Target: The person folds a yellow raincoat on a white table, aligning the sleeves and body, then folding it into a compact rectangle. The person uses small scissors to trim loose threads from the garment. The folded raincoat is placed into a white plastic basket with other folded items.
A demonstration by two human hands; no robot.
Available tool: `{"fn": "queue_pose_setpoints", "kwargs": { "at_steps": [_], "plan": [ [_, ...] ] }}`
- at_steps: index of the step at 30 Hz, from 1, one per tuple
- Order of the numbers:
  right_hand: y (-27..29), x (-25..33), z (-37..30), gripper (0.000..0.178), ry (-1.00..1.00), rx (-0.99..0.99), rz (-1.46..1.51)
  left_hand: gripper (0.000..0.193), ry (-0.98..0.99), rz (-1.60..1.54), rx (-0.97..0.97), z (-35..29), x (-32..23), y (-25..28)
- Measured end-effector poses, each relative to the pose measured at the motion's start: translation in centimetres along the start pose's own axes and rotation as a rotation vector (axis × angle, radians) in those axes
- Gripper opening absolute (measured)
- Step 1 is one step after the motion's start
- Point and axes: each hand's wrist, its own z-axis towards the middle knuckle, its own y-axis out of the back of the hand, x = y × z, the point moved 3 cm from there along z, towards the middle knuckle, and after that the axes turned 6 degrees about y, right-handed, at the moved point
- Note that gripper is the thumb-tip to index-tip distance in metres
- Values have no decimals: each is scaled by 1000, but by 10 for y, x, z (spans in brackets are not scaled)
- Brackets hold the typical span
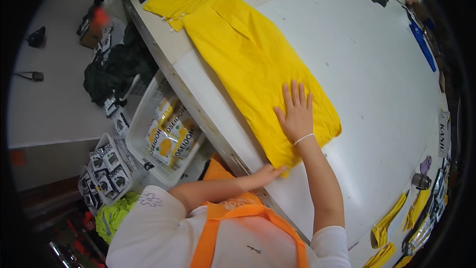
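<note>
A long yellow garment (248,54) lies folded lengthwise on the white table (377,84), running from the far left toward me. Small white pieces show along its edge near the far end, and a crease opens in its upper part. My right hand (297,116) rests flat on the near part of the cloth, fingers spread. At the garment's nearest corner my left hand (267,174) is closed on the cloth edge; its fingertips are partly hidden and a little blurred.
Left of the table's metal edge stands a white basket (141,154) with printed yellow packets, beside a smaller basket (130,186) of dark packets. Dark cloth (119,67) is heaped behind them. Yellow strips (389,221) lie at right. Another person's hand (412,0) shows far right.
</note>
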Motion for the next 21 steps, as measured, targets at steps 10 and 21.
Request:
{"fn": "queue_pose_setpoints", "kwargs": {
  "at_steps": [10, 21],
  "plan": [
    [-28, 8, 138, 44, -114, -70, 135, 29, -665, 893, -779, 33, -327, 306],
    [-93, 87, 327, 39, -128, -105, 601, 39, -139, 853, -123, 193, -444, 465]
  ]
}}
